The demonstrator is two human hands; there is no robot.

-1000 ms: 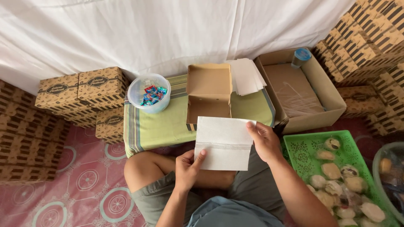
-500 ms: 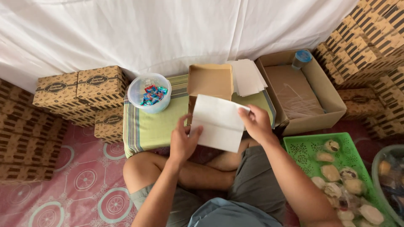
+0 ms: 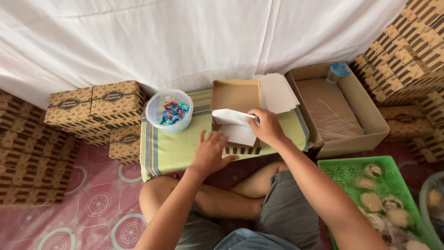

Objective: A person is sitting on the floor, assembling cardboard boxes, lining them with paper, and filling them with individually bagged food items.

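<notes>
Two hands work at a small open cardboard box [image 3: 233,99] on the low table. Right hand [image 3: 266,126] pinches the edge of a white paper sheet [image 3: 235,125], fingers closed on it, pressing it down into the box. The sheet lies partly inside the box, its lower part hanging over the front wall. Left hand [image 3: 210,153] is open, fingers spread, resting at the box's front left corner, touching the box edge and the paper's lower part, gripping nothing.

Box sits on a green striped cloth [image 3: 175,148] covering the table, lid flap standing open at the back. Just left of the box, a clear plastic tub [image 3: 169,111] with small colourful wrapped sweets inside. Just right of the box, a stack of white paper sheets [image 3: 277,92] on the cloth.

Further right, a large open carton [image 3: 365,115] on the floor, with a blue-capped container [image 3: 339,71] in its far corner. Green plastic basket [image 3: 347,173] at lower right holds wrapped round pastries. Printed brown boxes [image 3: 95,104] stacked at left and at far right. White sheet [image 3: 185,37] hangs behind. Person sits cross-legged, grey shorts.
</notes>
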